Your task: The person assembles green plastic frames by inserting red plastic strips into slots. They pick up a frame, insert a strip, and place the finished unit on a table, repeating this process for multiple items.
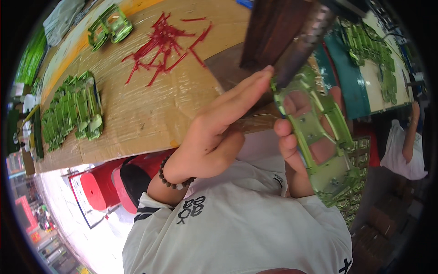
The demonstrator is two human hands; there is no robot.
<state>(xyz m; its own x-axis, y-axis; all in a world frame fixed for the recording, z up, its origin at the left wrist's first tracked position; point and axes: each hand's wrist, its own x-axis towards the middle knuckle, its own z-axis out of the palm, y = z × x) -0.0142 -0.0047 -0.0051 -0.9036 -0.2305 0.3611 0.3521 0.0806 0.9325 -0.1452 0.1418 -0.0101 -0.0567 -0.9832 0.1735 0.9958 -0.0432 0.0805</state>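
Observation:
In my right hand [290,144] is a long translucent green plastic frame [310,130] with window-like openings, tilted, its near end hanging low at the right. The fingers of that hand wrap round its left edge and partly show through the openings. A dark metal rod [303,48] comes down to the frame's far end and overlaps it in the picture; whether they touch I cannot tell. My left hand [223,123] has its fingers stretched out, the tips beside that far end. Nothing shows in the left hand, though its palm side is partly hidden.
On the cardboard-covered table [178,109] lie a pile of thin red plastic strips [164,41], a row of green frames [75,109] and another green piece [111,27]. More green parts [372,48] are at the right, near another person's arm [410,134]. A red stool [102,187] stands below the table.

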